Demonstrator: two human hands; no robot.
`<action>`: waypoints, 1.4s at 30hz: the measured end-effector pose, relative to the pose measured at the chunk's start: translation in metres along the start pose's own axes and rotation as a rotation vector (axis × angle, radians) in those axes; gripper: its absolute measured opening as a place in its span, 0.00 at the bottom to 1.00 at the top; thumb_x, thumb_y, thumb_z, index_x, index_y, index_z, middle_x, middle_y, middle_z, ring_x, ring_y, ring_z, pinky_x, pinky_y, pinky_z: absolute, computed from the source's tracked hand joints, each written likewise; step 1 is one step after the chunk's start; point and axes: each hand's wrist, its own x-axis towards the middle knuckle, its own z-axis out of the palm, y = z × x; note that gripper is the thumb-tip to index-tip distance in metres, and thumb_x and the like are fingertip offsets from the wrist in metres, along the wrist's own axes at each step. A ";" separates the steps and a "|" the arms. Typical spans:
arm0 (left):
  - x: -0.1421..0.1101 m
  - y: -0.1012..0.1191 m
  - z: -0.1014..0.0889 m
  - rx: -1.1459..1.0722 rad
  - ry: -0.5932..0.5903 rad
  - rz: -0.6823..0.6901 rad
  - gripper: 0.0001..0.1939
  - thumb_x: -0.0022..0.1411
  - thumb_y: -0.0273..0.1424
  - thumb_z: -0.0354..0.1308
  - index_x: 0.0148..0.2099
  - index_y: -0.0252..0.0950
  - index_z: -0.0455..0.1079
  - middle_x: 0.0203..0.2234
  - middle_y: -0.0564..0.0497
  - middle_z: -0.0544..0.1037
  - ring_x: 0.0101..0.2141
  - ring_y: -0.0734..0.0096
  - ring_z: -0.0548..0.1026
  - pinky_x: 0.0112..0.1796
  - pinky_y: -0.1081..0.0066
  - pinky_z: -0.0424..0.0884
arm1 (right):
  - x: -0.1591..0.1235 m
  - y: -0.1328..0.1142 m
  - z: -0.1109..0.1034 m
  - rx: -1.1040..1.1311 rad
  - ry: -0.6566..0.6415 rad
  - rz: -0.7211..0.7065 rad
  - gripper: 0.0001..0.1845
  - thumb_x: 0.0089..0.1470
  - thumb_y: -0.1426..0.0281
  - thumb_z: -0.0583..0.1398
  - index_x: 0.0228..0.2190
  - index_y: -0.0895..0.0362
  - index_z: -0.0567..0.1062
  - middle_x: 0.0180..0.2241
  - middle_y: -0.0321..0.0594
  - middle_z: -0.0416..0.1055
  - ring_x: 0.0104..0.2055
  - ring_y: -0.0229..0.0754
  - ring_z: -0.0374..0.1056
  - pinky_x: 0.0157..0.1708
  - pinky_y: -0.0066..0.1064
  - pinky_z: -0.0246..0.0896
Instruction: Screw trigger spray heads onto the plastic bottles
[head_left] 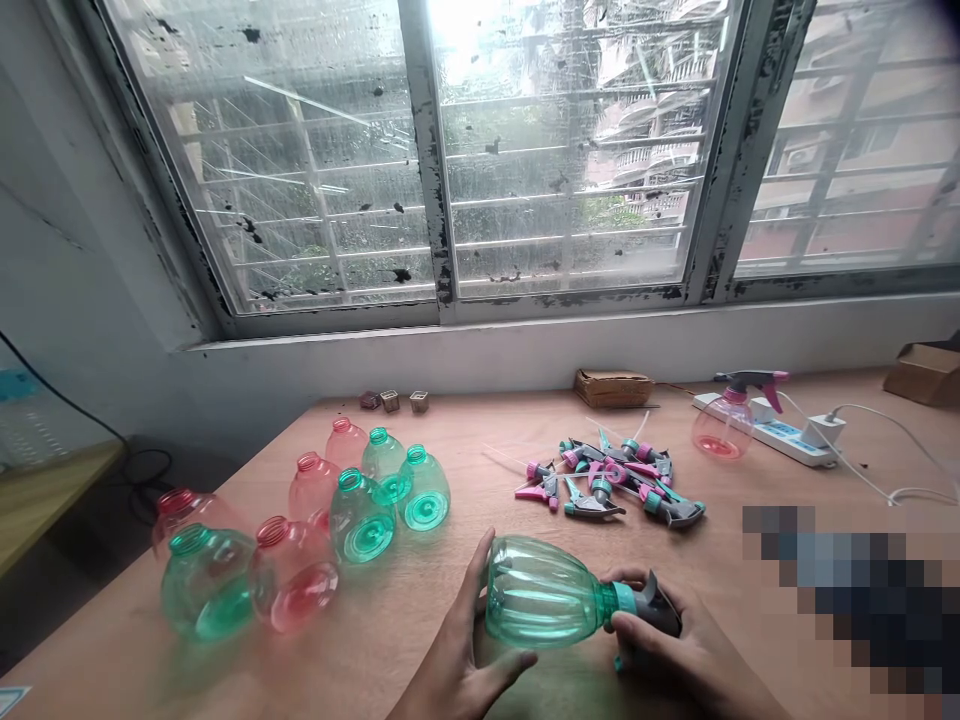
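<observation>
I see wooden table (pixel 465 440) under window. Left group: seven empty capless bottles (pixel 300 530), teal and pink, still undone by my read. Centre: pile of loose spray heads (pixel 615 480). One finished pink spray bottle (pixel 726 418) by power strip (pixel 787 432). Near edge: teal bottle (pixel 544 592) lying sideways, empty. Left hand (pixel 457 650) cups its base; right hand (pixel 667 640) clamped on grey-teal spray head (pixel 645 600) at neck. Progress: roughly one done, one in hand.

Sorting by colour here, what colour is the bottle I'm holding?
Translucent green bottle, with a grey spray head; seen in the head view.
</observation>
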 end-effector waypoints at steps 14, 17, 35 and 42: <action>0.002 -0.006 -0.004 0.057 -0.017 -0.024 0.53 0.60 0.32 0.64 0.74 0.36 0.32 0.73 0.47 0.41 0.71 0.61 0.40 0.69 0.64 0.38 | -0.001 -0.001 0.003 0.063 0.016 0.010 0.29 0.45 0.54 0.72 0.42 0.58 0.73 0.23 0.32 0.73 0.25 0.40 0.69 0.26 0.29 0.65; 0.000 -0.004 -0.003 0.072 -0.022 -0.023 0.53 0.61 0.30 0.63 0.74 0.38 0.29 0.74 0.49 0.39 0.71 0.62 0.38 0.69 0.64 0.38 | -0.001 -0.001 0.004 0.061 0.019 0.007 0.29 0.45 0.54 0.72 0.43 0.58 0.73 0.23 0.32 0.73 0.25 0.40 0.69 0.26 0.28 0.64; 0.002 0.004 -0.002 -0.055 -0.043 -0.062 0.58 0.59 0.41 0.67 0.74 0.35 0.28 0.73 0.42 0.45 0.71 0.54 0.43 0.69 0.57 0.40 | -0.003 -0.007 0.005 0.045 0.020 -0.010 0.26 0.46 0.55 0.71 0.42 0.56 0.74 0.23 0.31 0.73 0.25 0.41 0.70 0.27 0.29 0.64; 0.001 0.003 -0.001 -0.063 -0.024 -0.060 0.56 0.58 0.37 0.68 0.74 0.37 0.33 0.72 0.42 0.48 0.71 0.53 0.43 0.69 0.56 0.42 | -0.001 -0.004 0.004 0.027 0.030 -0.017 0.27 0.47 0.54 0.71 0.42 0.57 0.74 0.22 0.32 0.74 0.25 0.42 0.70 0.27 0.30 0.64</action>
